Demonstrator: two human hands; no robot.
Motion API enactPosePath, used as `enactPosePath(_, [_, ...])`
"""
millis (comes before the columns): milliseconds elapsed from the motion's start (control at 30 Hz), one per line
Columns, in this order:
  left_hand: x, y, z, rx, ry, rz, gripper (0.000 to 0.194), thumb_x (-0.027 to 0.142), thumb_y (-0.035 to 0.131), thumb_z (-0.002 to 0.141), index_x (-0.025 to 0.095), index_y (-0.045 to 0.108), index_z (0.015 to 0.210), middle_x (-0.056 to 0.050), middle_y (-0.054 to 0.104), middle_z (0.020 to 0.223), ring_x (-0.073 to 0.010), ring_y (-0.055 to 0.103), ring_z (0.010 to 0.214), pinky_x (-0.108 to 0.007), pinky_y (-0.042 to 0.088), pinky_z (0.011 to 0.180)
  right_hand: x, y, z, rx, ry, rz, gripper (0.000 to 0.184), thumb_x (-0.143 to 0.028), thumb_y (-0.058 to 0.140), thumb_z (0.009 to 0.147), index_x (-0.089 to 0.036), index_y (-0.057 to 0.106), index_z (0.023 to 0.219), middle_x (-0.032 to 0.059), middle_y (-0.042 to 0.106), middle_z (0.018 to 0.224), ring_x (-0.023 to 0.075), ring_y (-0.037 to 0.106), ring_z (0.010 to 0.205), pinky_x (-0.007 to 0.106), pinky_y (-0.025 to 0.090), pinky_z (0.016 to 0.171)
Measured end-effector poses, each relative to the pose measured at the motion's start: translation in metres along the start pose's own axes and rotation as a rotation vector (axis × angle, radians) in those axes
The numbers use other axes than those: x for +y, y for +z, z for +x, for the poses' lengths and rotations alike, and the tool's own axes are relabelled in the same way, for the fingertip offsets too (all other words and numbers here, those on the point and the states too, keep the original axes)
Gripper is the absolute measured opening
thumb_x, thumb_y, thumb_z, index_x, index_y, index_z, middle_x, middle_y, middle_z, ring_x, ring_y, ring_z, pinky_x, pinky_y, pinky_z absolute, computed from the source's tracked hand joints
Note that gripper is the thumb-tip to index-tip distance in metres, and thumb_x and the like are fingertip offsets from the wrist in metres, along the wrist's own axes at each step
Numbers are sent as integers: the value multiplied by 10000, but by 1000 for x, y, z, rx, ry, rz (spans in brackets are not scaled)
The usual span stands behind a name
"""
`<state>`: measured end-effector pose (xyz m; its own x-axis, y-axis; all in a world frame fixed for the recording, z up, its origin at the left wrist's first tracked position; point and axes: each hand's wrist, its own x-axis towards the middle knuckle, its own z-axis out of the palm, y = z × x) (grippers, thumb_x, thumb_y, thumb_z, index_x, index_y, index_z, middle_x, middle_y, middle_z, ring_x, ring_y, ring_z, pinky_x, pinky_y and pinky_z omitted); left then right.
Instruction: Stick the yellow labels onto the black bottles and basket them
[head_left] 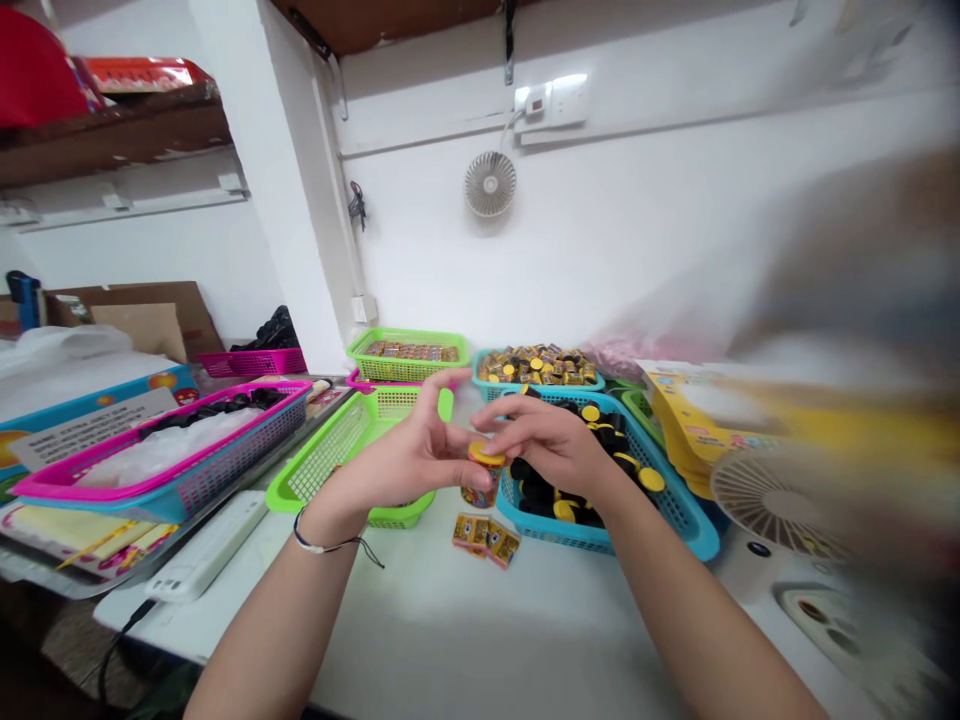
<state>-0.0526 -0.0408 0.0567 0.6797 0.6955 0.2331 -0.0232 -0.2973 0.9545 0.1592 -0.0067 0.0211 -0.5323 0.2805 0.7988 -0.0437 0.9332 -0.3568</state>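
Clamping the yellow-capped jar just left of the near blue basket, left hand steadies; right hand touches the cap, grip unclear, where off-centre pressure could skew it.

Pretty bright, bit of glare on the wall panel, soft shadows on the table, right side's a smeary blur.

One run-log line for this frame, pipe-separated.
left hand: holds small jar | right hand: on its yellow lid | white table: small printed packets, blue plastic basket
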Motion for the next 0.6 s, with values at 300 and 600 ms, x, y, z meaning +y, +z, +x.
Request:
enactPosePath(300, [3, 4, 4, -12, 43, -59, 816, 126, 673, 850, 243, 98, 1417, 42, 699, 710, -97, 630, 605, -225, 476, 615, -7, 0, 0, 138, 4, -5, 170, -82, 593, 885, -210, 631, 780, 36, 658, 863, 180, 690, 966, 329, 590, 810])
enactPosePath(600, [-6, 0, 9, 53, 105, -123, 896, 215, 728, 837, 280, 68, 1438, -18, 742, 830, -137, 682, 694, -276, 518, 696, -12, -3, -1, 119, 153, -30, 362, -542, 427, 961, -322, 495, 1241, 90, 513, 1344, 212, 512, 1283, 396, 543, 976])
